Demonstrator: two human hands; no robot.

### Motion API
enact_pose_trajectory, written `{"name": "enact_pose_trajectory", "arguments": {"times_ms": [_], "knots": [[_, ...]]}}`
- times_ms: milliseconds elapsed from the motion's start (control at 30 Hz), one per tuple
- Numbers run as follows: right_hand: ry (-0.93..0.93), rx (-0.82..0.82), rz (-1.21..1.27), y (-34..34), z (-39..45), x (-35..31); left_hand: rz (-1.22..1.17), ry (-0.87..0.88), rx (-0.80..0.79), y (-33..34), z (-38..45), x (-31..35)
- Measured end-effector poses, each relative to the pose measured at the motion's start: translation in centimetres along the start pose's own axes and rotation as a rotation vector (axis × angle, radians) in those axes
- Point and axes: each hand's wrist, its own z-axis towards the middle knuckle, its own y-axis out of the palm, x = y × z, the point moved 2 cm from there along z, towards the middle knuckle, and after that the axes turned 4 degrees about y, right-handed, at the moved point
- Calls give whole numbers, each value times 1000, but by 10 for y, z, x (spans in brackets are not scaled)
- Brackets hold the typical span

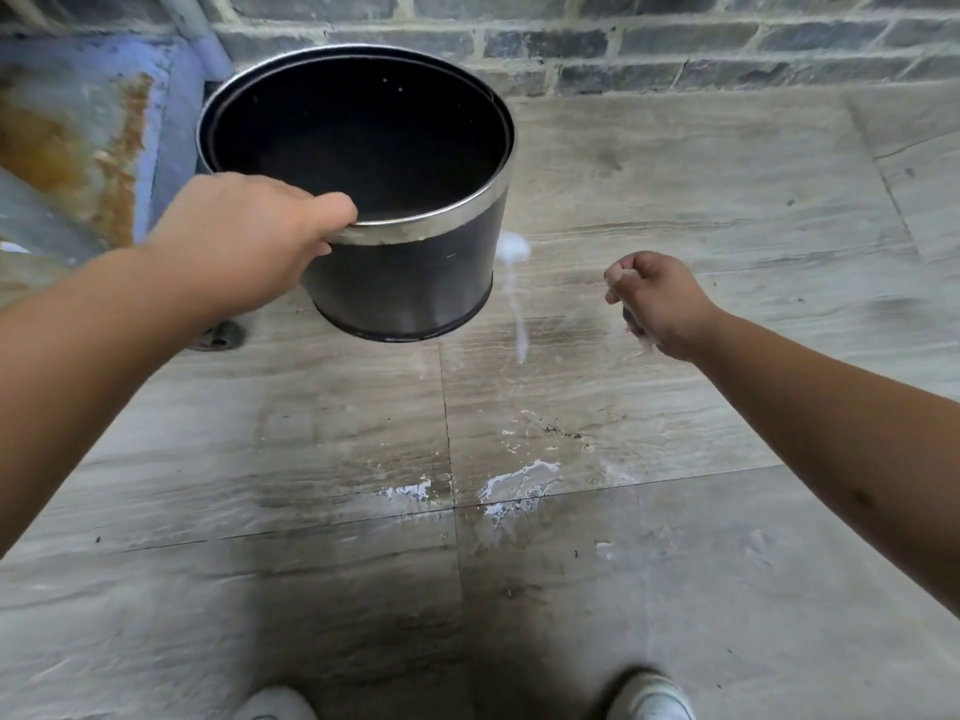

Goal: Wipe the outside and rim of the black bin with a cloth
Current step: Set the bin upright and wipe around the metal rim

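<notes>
The black bin (405, 283) has a silver metal rim (467, 207) and an empty dark inside. It hangs tilted in the air above the tiled floor. My left hand (249, 241) grips the near left of the rim, thumb inside and fingers outside. My right hand (657, 304) is a closed fist to the right of the bin, apart from it. Small bits of a pale cloth (643, 341) stick out below the palm and at the fingers; most of the cloth is hidden in the fist.
A blurred white blob with a thin streak (514, 283) hangs in the air just right of the bin; I cannot tell what it is. White wet splashes (519, 485) mark the floor tiles. A brick wall (675, 49) runs behind, a rusty blue panel (78, 148) stands left, and my white shoes (649, 698) are below.
</notes>
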Motion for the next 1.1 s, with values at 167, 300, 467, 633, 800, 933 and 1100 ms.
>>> {"name": "enact_pose_trajectory", "arguments": {"times_ms": [167,300,467,633,800,933,1100], "knots": [[-19,68,-57,10,12,-18,-83,-64,-9,5,0,7],[-25,137,-107,20,18,-31,-264,-219,-7,10,-2,13],[-13,144,-251,26,23,-41,-370,-239,3,2,9,33],[-52,119,-355,29,21,-42,-441,-301,21,-8,21,40],[-173,55,-327,34,12,-55,-491,-378,-15,-17,36,55],[-172,-61,-57,44,1,-75,-498,-363,-76,-23,60,81],[-305,89,51,42,-6,-79,-638,-270,-182,-29,58,93]]}}
